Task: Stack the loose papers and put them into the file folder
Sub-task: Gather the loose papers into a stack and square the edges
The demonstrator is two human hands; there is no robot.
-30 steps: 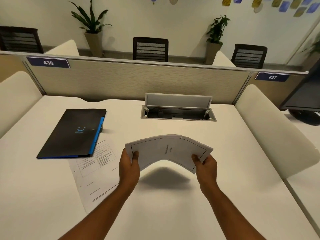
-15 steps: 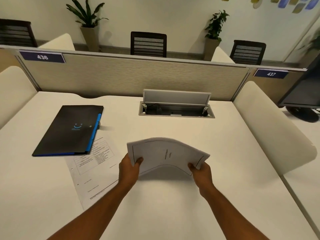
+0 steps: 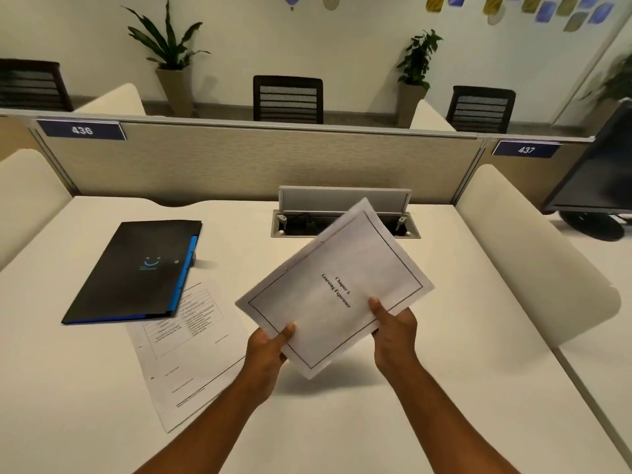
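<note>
Both hands hold a thin stack of white papers (image 3: 337, 285) above the desk, tilted up toward me, its top page reading "Chapter 6 Learning Experience". My left hand (image 3: 268, 350) pinches the lower left edge and my right hand (image 3: 393, 331) grips the lower right edge. A black file folder (image 3: 136, 271) with a blue spine lies shut at the left of the desk. One loose printed sheet (image 3: 184, 354) lies flat on the desk, its top corner tucked under the folder.
A white desk (image 3: 444, 388) with an open cable box (image 3: 345, 217) at its back, below a grey partition (image 3: 256, 165). A rounded cream divider (image 3: 533, 254) borders the right side. A dark monitor (image 3: 595, 179) stands at far right.
The paper stack was bowed and low over the desk; now it is flattened, raised and turned so its face tilts toward me. Both hands rose with it.
</note>
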